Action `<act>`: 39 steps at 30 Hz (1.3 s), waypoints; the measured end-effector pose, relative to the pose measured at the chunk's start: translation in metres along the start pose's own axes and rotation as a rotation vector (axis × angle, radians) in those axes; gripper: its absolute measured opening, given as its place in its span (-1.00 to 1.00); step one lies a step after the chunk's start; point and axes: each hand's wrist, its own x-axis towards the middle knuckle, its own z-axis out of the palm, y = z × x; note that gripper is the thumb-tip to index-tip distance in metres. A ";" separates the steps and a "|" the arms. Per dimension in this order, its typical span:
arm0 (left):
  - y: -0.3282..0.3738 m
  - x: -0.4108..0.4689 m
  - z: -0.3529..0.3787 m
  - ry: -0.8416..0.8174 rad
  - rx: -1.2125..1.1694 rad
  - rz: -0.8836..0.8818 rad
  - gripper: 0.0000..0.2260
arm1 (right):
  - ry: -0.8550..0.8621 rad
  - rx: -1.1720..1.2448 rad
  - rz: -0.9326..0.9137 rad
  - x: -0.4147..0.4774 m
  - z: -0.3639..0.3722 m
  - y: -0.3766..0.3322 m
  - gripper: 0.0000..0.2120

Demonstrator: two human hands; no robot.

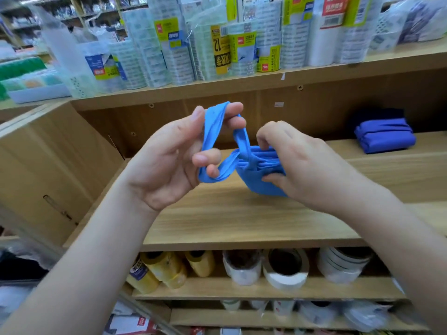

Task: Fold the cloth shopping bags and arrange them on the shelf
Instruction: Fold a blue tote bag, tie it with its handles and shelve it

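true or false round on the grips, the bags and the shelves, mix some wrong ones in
1. The left grip has the strap looped round its fingers. True.
2. The right grip holds nothing. False: it pinches the folded bag.
3. A folded dark bag lies on the shelf, to the right. True.
4. The held bag is red. False: it is blue.
5. Tape rolls sit one shelf lower. True.
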 end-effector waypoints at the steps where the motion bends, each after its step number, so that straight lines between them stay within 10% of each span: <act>1: -0.003 0.001 0.001 -0.003 -0.052 0.005 -0.53 | 0.060 -0.019 -0.029 -0.002 0.003 -0.001 -0.40; 5: -0.019 0.003 0.002 -0.060 -0.342 -0.001 -0.50 | 0.176 -0.137 -0.177 -0.008 0.018 0.001 -0.16; 13: -0.045 0.005 0.008 0.004 -0.590 0.010 -0.55 | 0.303 0.008 -0.268 -0.011 0.034 0.008 -0.48; 18: -0.049 0.015 0.010 0.513 -0.317 -0.031 -0.89 | 0.294 0.127 -0.267 -0.017 0.035 0.011 -0.47; 26: -0.062 0.018 0.006 0.791 0.310 -0.104 -0.80 | 0.262 0.312 -0.197 -0.021 0.034 0.010 -0.48; 35: -0.064 0.007 0.008 0.331 0.385 0.214 -0.81 | 0.219 1.228 0.162 -0.021 0.032 0.008 -0.68; 39: -0.061 -0.008 0.003 0.185 0.450 0.229 -0.41 | 0.240 1.550 0.296 -0.020 0.028 0.013 -0.71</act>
